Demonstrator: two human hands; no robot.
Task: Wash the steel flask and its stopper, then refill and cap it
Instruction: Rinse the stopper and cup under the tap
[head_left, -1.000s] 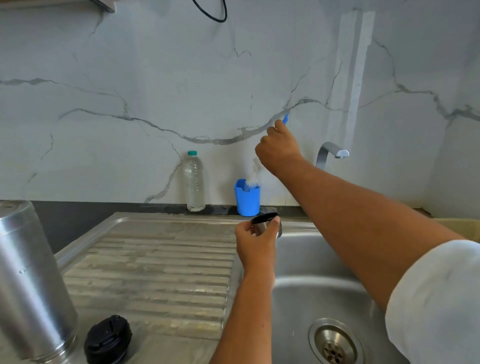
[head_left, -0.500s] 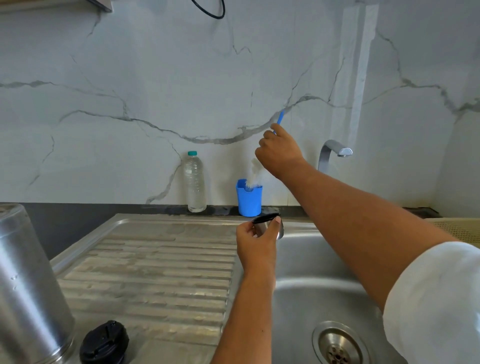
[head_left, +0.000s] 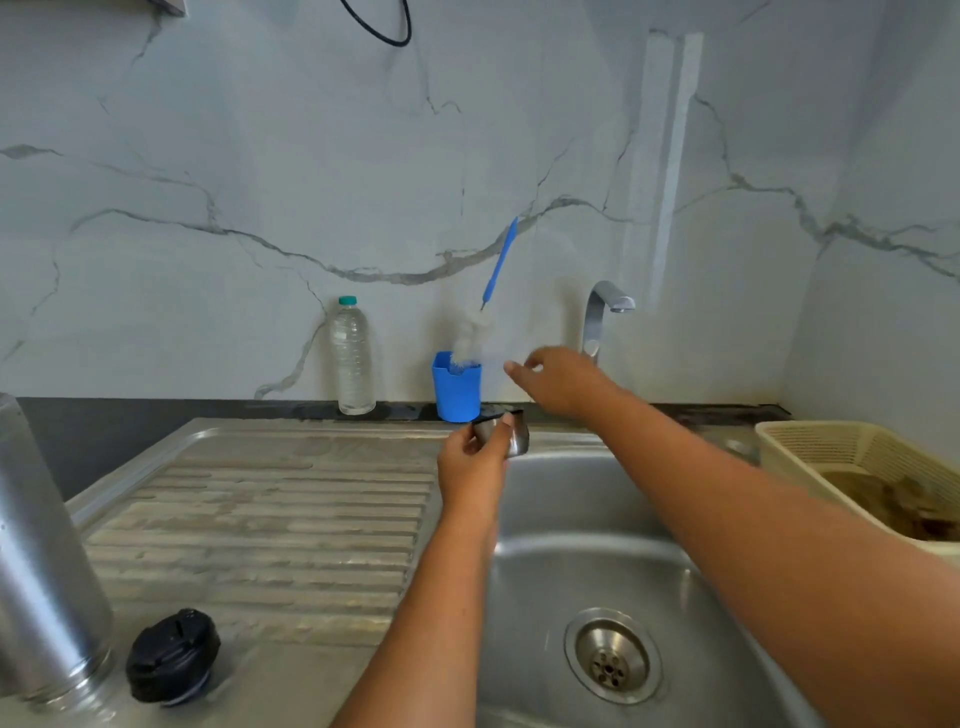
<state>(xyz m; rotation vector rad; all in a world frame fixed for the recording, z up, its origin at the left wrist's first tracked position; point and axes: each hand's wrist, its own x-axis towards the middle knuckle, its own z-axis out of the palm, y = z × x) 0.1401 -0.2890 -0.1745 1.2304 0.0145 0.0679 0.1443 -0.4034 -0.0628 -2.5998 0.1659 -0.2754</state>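
Centre frame, over sink edge: left hand, fingers curled round steel cup; right hand, fingers loose, holding nothing, beside blue holder. Lower left, on draining surface: steel flask upright, black stopper just beside.

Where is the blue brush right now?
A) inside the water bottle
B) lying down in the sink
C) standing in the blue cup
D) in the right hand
C: the brush stands with its white bristle end in the blue cup and its handle sticking up, while the right hand beside it holds nothing.
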